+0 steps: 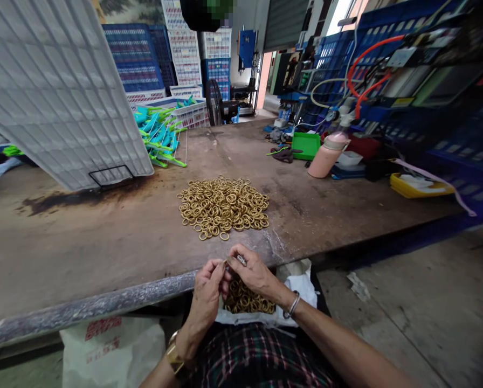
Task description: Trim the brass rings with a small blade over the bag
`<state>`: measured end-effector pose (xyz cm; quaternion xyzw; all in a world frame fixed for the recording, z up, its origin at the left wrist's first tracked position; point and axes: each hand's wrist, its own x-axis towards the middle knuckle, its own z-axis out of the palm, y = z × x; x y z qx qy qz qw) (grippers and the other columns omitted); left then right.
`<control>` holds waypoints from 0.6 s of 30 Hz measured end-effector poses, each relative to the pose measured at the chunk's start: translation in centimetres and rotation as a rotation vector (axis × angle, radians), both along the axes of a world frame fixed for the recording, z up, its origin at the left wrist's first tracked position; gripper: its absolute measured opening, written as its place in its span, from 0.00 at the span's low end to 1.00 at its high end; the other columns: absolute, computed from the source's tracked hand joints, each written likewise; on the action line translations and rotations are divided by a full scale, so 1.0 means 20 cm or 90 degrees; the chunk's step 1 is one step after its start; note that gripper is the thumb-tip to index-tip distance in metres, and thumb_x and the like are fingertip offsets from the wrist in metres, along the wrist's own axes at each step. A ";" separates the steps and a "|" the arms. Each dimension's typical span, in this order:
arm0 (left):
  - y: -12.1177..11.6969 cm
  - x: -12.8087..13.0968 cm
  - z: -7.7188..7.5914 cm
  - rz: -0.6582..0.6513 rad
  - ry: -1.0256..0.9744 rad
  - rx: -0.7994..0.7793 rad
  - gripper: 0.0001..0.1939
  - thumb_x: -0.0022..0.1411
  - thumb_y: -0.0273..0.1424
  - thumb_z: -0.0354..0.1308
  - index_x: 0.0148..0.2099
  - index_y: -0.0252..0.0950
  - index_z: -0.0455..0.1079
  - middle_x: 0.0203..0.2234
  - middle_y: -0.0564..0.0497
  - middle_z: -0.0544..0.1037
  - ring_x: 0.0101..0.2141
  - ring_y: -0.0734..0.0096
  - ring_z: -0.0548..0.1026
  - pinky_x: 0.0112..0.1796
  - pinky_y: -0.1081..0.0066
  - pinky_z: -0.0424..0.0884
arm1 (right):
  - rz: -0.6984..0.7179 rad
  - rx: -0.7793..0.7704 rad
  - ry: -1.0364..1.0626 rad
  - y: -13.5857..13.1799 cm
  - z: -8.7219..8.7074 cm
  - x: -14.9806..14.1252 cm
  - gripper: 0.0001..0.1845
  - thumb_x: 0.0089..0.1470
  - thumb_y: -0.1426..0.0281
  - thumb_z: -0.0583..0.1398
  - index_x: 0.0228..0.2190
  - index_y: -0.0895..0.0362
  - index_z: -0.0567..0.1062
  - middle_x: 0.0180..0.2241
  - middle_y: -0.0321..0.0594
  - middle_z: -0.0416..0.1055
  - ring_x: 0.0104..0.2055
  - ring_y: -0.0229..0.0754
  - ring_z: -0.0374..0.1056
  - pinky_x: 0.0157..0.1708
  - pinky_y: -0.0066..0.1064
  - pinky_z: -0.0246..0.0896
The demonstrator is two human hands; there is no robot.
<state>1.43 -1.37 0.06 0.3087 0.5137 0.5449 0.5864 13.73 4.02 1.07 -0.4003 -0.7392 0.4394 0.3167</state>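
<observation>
Over the table's front edge, my left hand (209,285) and my right hand (255,272) meet at the fingertips, both closed. Pinched between them is a small gold-coloured piece (226,262), seemingly a ring, mostly hidden by the fingers. A small silvery item (241,260) shows at the curled fingers of my right hand; its kind is unclear. Below the hands, a white bag (302,291) lies open on the lap, with many brass-coloured rings (247,302) in it. Ahead on the tabletop spreads a loose pile of similar rings (224,205).
A large pale ribbed plastic panel (67,91) leans at the left, beside teal and green items (163,134). On the right of the table (144,231) stand a pink bottle (326,156), a green tray (306,144) and a yellow tray (419,187). Stacked crates (132,56) rise behind.
</observation>
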 end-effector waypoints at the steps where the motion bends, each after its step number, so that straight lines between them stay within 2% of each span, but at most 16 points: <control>1: 0.00 0.00 0.00 -0.007 0.004 -0.002 0.17 0.53 0.44 0.56 0.28 0.34 0.63 0.17 0.57 0.66 0.15 0.84 0.59 0.17 0.80 0.55 | -0.005 -0.008 -0.002 0.00 0.00 0.00 0.10 0.55 0.64 0.51 0.27 0.57 0.63 0.22 0.30 0.58 0.26 0.32 0.54 0.27 0.23 0.51; 8: -0.02 -0.01 0.01 -0.047 -0.024 -0.020 0.16 0.51 0.43 0.57 0.30 0.34 0.64 0.18 0.56 0.67 0.15 0.82 0.60 0.17 0.79 0.55 | -0.007 -0.068 -0.044 0.01 0.00 -0.01 0.08 0.53 0.67 0.52 0.26 0.57 0.64 0.18 0.27 0.57 0.22 0.31 0.52 0.22 0.22 0.47; 12: -0.02 0.00 0.02 -0.045 -0.064 -0.026 0.15 0.51 0.41 0.58 0.29 0.34 0.64 0.19 0.56 0.68 0.16 0.83 0.61 0.18 0.79 0.56 | -0.024 -0.072 -0.020 0.02 -0.01 -0.01 0.09 0.54 0.69 0.49 0.26 0.57 0.65 0.20 0.29 0.61 0.24 0.32 0.57 0.26 0.22 0.51; 15: -0.01 0.00 0.02 -0.028 -0.069 -0.027 0.15 0.50 0.41 0.59 0.28 0.34 0.63 0.19 0.56 0.68 0.16 0.83 0.61 0.17 0.79 0.56 | -0.048 -0.021 -0.085 0.02 -0.04 0.00 0.10 0.55 0.70 0.47 0.28 0.57 0.66 0.22 0.32 0.64 0.25 0.33 0.59 0.27 0.24 0.52; 18: -0.01 -0.01 0.01 -0.022 -0.046 -0.023 0.15 0.51 0.41 0.59 0.28 0.34 0.63 0.19 0.57 0.68 0.16 0.83 0.61 0.18 0.79 0.57 | 0.008 0.085 -0.218 0.01 -0.07 0.02 0.07 0.52 0.73 0.50 0.30 0.57 0.68 0.22 0.34 0.66 0.25 0.34 0.60 0.27 0.24 0.50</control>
